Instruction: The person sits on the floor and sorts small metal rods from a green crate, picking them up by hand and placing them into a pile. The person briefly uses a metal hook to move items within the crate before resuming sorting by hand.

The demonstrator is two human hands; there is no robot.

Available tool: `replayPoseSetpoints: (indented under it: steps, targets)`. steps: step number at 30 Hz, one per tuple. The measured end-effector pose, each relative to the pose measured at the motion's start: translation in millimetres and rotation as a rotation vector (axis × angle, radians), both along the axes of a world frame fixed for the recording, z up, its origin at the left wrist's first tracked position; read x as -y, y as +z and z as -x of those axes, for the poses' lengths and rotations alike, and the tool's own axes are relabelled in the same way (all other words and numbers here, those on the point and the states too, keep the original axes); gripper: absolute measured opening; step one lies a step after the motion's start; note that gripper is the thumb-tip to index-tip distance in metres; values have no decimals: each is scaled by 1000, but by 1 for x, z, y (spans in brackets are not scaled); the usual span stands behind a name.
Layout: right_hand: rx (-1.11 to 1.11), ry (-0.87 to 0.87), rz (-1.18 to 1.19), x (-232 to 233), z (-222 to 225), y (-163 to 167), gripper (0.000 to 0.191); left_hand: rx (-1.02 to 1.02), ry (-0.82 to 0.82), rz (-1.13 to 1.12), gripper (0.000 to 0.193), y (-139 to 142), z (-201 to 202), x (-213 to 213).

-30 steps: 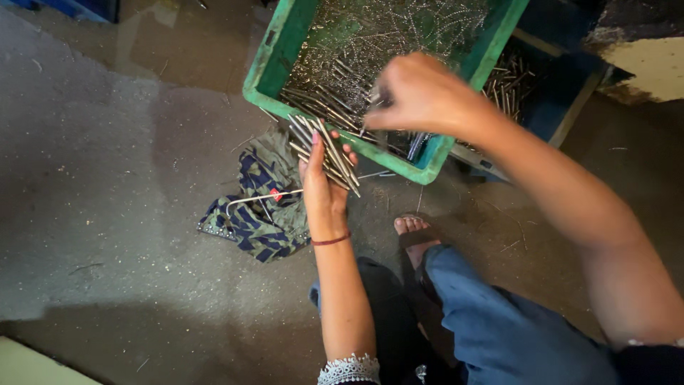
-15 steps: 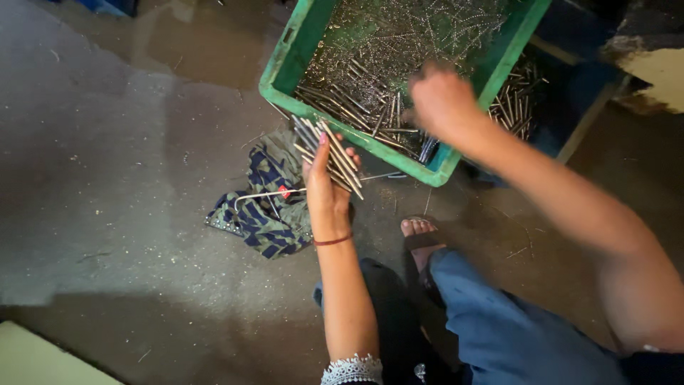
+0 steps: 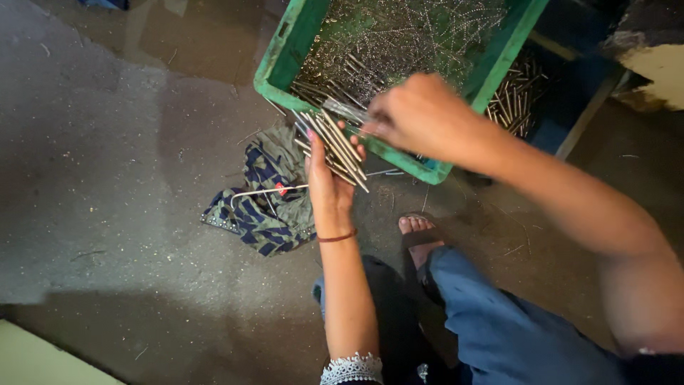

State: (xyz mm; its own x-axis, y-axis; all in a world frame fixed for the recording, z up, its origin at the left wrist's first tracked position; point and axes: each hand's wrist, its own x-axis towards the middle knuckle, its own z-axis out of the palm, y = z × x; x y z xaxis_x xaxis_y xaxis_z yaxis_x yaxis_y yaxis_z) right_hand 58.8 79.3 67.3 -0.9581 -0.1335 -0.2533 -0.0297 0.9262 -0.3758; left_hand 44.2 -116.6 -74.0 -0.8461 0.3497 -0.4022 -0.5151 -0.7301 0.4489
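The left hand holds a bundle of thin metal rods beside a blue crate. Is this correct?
Not quite: the head view shows the crate is green, not blue. The left hand does hold a bundle of thin metal rods beside it.

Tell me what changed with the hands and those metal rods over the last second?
The right hand came back from inside the green crate toward the left hand, now pinching a few rods at the bundle of metal rods. The left hand stayed put, still holding that bundle at the crate's edge. The patterned cloth on the floor did not move.
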Motion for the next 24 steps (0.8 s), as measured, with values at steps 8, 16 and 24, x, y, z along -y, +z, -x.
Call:
replayPoseSetpoints:
  steps: [8, 16, 24]
  targets:
    - [201, 401, -350, -34, 13, -37, 44, 27, -30, -96, 45, -13, 3, 3]
    - [179, 936, -560, -45, 23, -93, 62, 35, 8, -6, 40, -16, 5, 4]
    - [146, 1063, -518, -70, 29, -131, 43, 54, 1, -17, 39, -10, 6, 5]
